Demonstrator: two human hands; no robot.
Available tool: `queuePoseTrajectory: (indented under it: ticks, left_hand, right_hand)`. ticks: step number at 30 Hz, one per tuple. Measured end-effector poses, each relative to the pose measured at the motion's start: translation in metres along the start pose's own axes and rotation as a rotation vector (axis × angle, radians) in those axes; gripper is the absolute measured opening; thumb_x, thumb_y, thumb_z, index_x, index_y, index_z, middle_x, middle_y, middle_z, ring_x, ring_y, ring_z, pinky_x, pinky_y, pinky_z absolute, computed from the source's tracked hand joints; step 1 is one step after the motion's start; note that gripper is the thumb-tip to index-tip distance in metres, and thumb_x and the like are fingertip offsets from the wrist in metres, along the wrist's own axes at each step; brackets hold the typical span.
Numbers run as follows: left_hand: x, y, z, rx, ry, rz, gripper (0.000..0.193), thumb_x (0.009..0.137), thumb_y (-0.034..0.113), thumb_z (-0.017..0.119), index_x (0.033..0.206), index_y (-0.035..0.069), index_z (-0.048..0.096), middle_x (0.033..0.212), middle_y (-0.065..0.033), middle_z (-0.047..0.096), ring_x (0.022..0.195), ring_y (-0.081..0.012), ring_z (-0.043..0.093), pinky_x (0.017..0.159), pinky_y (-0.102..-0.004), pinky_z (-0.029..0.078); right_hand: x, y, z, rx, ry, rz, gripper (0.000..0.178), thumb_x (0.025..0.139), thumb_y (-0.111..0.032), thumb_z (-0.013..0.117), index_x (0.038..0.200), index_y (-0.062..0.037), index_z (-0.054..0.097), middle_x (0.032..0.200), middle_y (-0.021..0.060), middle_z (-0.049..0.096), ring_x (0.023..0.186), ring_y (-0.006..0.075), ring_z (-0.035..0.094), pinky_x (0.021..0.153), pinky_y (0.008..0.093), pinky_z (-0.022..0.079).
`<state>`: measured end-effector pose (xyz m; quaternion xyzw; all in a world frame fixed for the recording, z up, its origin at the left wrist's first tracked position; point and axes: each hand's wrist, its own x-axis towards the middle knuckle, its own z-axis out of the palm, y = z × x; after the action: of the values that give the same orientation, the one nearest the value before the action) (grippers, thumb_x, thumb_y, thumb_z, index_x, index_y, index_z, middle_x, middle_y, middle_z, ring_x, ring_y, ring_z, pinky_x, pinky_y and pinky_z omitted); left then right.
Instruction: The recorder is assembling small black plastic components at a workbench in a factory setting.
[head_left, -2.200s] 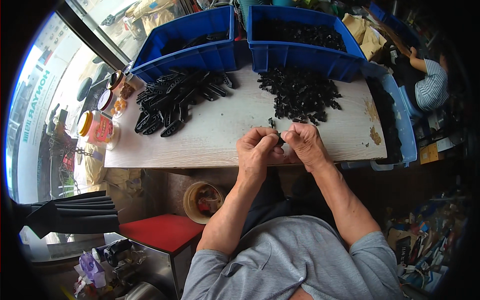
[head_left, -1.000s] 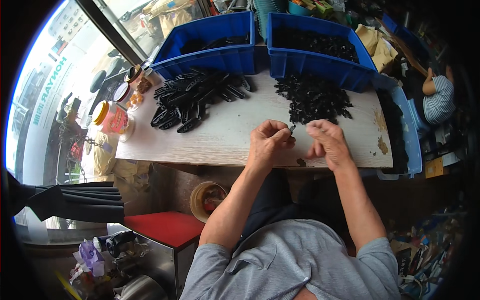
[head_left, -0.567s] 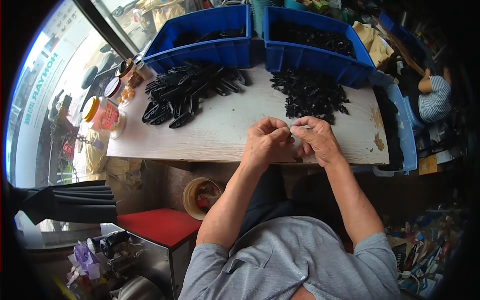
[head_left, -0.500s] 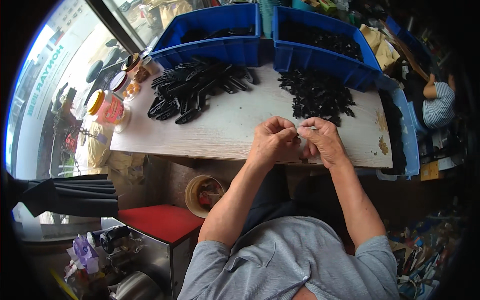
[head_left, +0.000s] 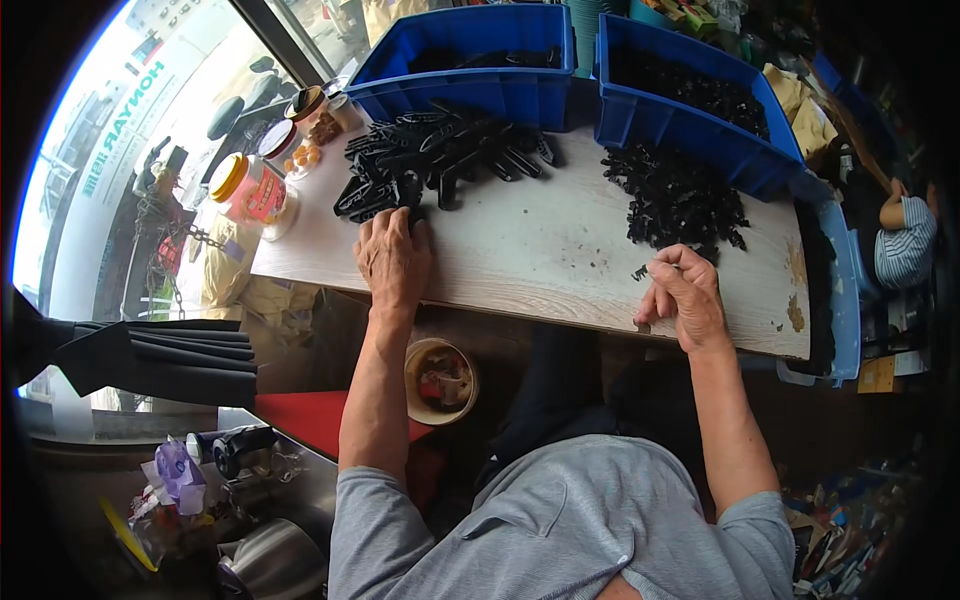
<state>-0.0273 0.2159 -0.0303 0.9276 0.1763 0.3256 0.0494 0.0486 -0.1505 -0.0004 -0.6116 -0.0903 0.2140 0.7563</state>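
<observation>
Sitting close against the near edge of the pale wooden surface, the person has the two hands spread apart, each at its own heap, which looks like a way to feed long pieces from one side and small ones from the other. The left hand, left of centre in the frame, lies palm down with fingers loosely curled, its fingertips at the near edge of the pile of long black plastic parts; whether it has already closed on a piece cannot be told. The right hand, right of centre, is half clenched and pinches a thin light-coloured sliver between thumb and forefinger, with one tiny black piece lying just beside it. Just above that hand sits the heap of small black clips, within easy reach. Nothing lies between the hands but bare board and a few crumbs. Farther up, two blue bins stand side by side along the far edge, holding more black parts and walling off the back. At the upper left, lidded jars crowd the corner by the window; another person's arm shows at the far right.
</observation>
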Motion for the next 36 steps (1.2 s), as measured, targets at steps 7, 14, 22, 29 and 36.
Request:
queuePoseTrajectory:
  ticks: [7,14,22,29,36]
  left_hand:
    - [-0.017,0.013,-0.004,-0.087,0.023,-0.025,0.027,0.081,0.022,0.072,0.104,0.009,0.068,0.110,-0.0066,0.066,0.107,-0.0290,0.057,0.091,-0.0432,0.042]
    - [-0.034,0.021,-0.010,-0.265,0.104,-0.006,0.024,0.081,0.015,0.072,0.103,0.008,0.067,0.099,-0.0089,0.068,0.093,-0.0286,0.062,0.084,-0.0401,0.046]
    - [-0.052,0.106,-0.015,-1.228,-0.086,-0.403,0.025,0.085,0.001,0.066,0.109,-0.001,0.058,0.091,-0.0044,0.062,0.083,-0.0110,0.057,0.077,-0.0240,0.047]
    - [-0.062,0.167,-0.014,-1.542,-0.394,-0.507,0.021,0.085,0.005,0.073,0.103,0.000,0.065,0.085,-0.0006,0.065,0.077,-0.0057,0.055,0.071,-0.0214,0.046]
    - [-0.052,0.200,-0.018,-1.756,-0.635,-0.524,0.023,0.087,0.011,0.074,0.102,-0.004,0.066,0.076,-0.0023,0.067,0.065,-0.0050,0.060,0.058,-0.0204,0.050]
  right_hand:
    - [-0.001,0.001,0.000,-0.008,0.012,-0.015,0.016,0.089,-0.020,0.067,0.087,-0.0062,0.059,0.048,0.0011,0.048,0.046,0.0167,0.060,0.045,0.0313,0.052]
    - [0.000,0.000,0.002,0.001,0.045,0.012,0.016,0.089,-0.020,0.067,0.089,-0.0070,0.058,0.049,0.0013,0.049,0.047,0.0167,0.060,0.047,0.0328,0.054]
    - [0.001,0.005,0.006,0.061,0.084,-0.063,0.013,0.090,-0.021,0.067,0.093,-0.0092,0.062,0.049,0.0015,0.050,0.048,0.0170,0.061,0.053,0.0373,0.059]
    - [-0.003,0.006,0.022,0.215,0.057,-0.106,0.012,0.089,-0.019,0.069,0.094,-0.0090,0.065,0.052,0.0003,0.051,0.051,0.0142,0.060,0.060,0.0369,0.060]
    - [-0.002,0.012,0.017,0.216,0.042,-0.096,0.011,0.087,-0.017,0.074,0.093,-0.0095,0.068,0.066,-0.0016,0.060,0.055,0.0088,0.059,0.053,0.0226,0.048]
